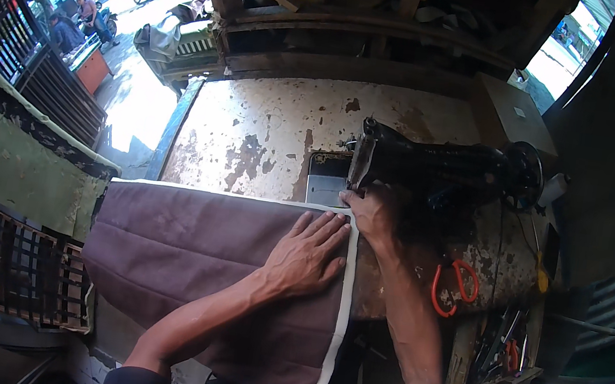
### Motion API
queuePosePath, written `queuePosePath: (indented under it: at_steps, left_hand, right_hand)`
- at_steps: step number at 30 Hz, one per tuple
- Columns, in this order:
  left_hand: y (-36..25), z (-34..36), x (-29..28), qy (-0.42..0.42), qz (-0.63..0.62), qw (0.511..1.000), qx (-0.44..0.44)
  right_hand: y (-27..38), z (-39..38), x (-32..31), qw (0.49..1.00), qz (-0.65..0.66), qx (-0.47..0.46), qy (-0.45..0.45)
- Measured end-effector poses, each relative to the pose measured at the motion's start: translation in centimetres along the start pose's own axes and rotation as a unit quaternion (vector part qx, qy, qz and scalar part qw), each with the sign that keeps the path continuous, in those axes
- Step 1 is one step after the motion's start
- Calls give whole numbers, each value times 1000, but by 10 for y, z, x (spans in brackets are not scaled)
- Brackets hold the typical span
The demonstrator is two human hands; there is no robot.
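Left grip (304,261) lies flat on brown cloth (173,252); right grip (373,215), hold unclear, meets its far-right corner. Black sewing machine (445,164) stands just beyond.

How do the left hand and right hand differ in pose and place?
The left hand lies flat, fingers extended; the right hand is curled.
The left hand rests on the brown cloth; the right hand is at its far right corner, by the sewing machine.
Both are bare.
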State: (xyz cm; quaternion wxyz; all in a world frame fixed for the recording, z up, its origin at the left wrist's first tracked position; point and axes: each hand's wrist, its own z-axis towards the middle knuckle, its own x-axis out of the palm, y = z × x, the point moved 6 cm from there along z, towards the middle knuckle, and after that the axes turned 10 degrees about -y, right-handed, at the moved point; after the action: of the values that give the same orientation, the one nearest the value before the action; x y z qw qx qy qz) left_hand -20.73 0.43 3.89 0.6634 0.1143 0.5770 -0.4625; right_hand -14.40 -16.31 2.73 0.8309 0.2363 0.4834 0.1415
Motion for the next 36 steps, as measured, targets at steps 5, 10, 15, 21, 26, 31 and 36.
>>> queuePosePath:
  at_steps: [5, 10, 15, 21, 26, 31, 36]
  left_hand:
    - [13, 20, 3, -9, 10, 1000, 20]
    - [8, 13, 4, -13, 12, 999, 29]
    - [7, 17, 1, -2, -2, 1000, 26]
    - [27, 33, 4, -15, -4, 1000, 25]
    - [29, 36, -3, -20, -30, 999, 33]
    - [29, 37, -1, -21, -55, 998, 33]
    - [28, 36, 2, -17, -21, 999, 41]
  right_hand:
    - [2, -2, -14, 996, 75, 34, -46]
    - [-5, -4, -32, 993, 96, -26, -57]
    - [-10, -11, -30, 991, 131, 29, 15]
    - [9, -39, -33, 982, 163, 91, 15]
    - [10, -44, -26, 988, 141, 61, 5]
    - [13, -46, -34, 992, 115, 42, 15]
    - [29, -45, -70, 979, 127, 2, 157]
